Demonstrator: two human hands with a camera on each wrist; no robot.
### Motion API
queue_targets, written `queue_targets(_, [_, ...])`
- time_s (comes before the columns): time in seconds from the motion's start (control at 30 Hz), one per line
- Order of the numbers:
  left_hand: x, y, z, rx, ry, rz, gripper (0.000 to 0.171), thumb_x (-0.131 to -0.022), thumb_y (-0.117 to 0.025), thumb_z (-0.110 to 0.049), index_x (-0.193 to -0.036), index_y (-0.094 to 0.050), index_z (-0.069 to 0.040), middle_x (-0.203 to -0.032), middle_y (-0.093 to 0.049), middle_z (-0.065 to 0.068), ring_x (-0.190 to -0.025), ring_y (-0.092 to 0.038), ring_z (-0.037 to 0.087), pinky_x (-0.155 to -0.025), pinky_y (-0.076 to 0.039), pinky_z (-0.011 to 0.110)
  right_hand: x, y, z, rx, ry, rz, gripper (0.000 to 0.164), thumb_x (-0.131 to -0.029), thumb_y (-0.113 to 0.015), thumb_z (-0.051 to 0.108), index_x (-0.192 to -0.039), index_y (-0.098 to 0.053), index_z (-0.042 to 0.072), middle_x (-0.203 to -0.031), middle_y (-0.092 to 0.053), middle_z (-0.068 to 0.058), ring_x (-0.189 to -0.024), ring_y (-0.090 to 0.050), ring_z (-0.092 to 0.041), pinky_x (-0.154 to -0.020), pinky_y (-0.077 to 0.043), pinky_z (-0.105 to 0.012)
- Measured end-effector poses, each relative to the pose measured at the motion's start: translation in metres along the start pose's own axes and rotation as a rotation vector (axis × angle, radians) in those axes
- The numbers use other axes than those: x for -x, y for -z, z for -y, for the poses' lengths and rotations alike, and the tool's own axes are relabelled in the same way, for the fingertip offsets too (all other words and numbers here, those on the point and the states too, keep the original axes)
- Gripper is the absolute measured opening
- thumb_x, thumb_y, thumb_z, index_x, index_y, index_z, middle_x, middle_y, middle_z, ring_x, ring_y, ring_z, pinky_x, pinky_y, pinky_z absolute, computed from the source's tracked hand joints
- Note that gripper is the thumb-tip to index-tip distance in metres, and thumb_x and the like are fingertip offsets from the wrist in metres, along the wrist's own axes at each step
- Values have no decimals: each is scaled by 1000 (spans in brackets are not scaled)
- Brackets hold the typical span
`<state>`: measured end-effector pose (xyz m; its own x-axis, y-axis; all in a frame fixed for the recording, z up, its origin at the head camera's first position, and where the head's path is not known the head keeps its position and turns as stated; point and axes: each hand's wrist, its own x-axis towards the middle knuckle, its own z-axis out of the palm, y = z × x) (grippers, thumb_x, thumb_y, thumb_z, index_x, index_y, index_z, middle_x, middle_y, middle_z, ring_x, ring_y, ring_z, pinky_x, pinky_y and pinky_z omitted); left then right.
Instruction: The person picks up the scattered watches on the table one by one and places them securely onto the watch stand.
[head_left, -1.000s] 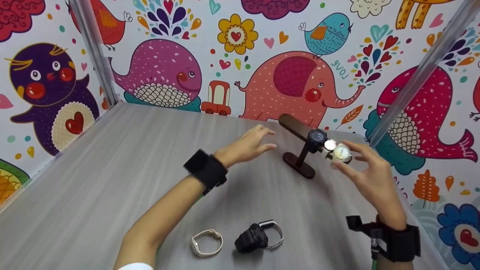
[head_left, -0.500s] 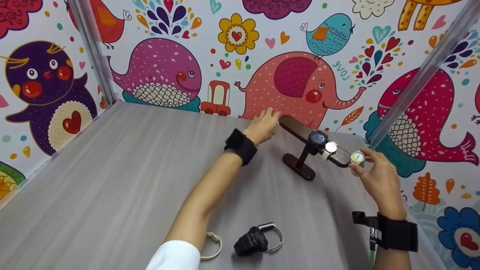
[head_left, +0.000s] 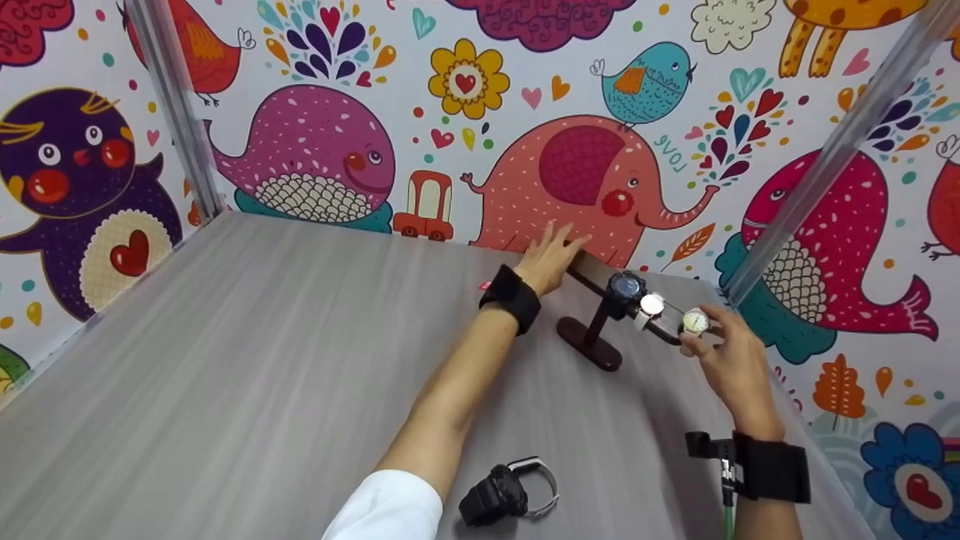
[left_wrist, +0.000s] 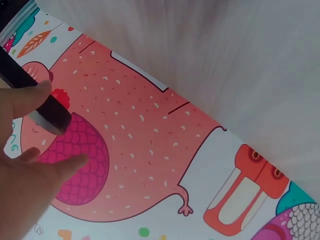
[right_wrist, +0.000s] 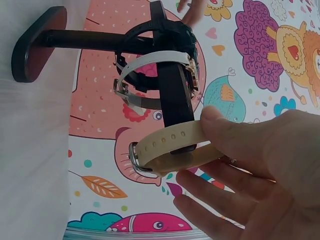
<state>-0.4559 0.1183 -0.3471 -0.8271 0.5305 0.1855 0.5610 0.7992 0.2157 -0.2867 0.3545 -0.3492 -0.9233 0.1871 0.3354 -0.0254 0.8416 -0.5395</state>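
A dark brown T-shaped watch stand (head_left: 590, 346) carries a black watch (head_left: 624, 286) and a white-strapped watch (head_left: 651, 305) on its bar. My right hand (head_left: 731, 360) pinches a wristwatch (head_left: 695, 321) with a cream strap (right_wrist: 172, 142) between thumb and fingers. In the right wrist view the buckled strap loops around the bar's end. My left hand (head_left: 544, 264) is at the bar's opposite end. The left wrist view has its thumb (left_wrist: 32, 97) lying across that bar end (left_wrist: 55, 116), while the other fingers spread beyond it.
A bulky black watch (head_left: 491, 496) and a band with a grey strap (head_left: 551, 499) lie together near the grey table's (head_left: 262, 375) front. A wall with cartoon animals (head_left: 450, 90) rises close behind the stand, with metal posts (head_left: 176, 112) at its corners.
My left hand has reached right and forward to the stand's bar end. My right hand has brought the cream-strapped watch onto the other end. The left arm now covers the pale band on the table.
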Motion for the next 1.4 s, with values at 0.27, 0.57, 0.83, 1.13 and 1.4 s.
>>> queue_targets(0.27, [2, -15, -2, 44, 3, -2, 58, -102, -50, -2, -156, -35, -20, -163, -31, 10, -152, -27, 38, -97, -57, 38, 0, -3, -5, -25, 10, 49, 51, -92, -71, 7, -138, -51, -5, -135, -54, -31, -123, -57, -51, -95, -52, -61])
queue_targets(0.57, [1, -10, -2, 99, -1, -10, 62, -100, -57, -5, -156, -35, -19, -164, -29, 11, -152, -26, 40, -102, -54, 38, -5, -6, -6, -38, 17, 58, 55, -91, -73, 8, -138, -51, -8, -135, -54, -35, -121, -58, -53, -94, -52, -61])
queue_targets(0.83, [0, -14, 1, 184, -2, 7, 64, -100, -57, -4, -157, -33, -19, -165, -26, 12, -154, -20, 40, -112, -46, 41, -6, -15, -7, -16, 78, -26, 56, -85, -80, 12, -134, -58, -7, -131, -60, -33, -115, -60, -50, -96, -50, -61])
queue_targets(1.13, [2, -11, 0, 214, -9, 21, 65, -100, -57, -2, -158, -33, -19, -166, -24, 11, -155, -17, 39, -115, -42, 44, -10, -27, -5, -44, 83, -69, 56, -87, -78, 12, -136, -58, -5, -135, -59, -32, -119, -59, -47, -101, -48, -60])
queue_targets(1.4, [1, -13, 1, 231, 3, 35, 69, -99, -55, 3, -159, -30, -22, -167, -22, 10, -156, -13, 37, -114, -44, 43, -11, -33, -9, -69, 92, -60, 56, -89, -76, 12, -139, -56, -4, -141, -55, -30, -129, -53, -47, -107, -44, -59])
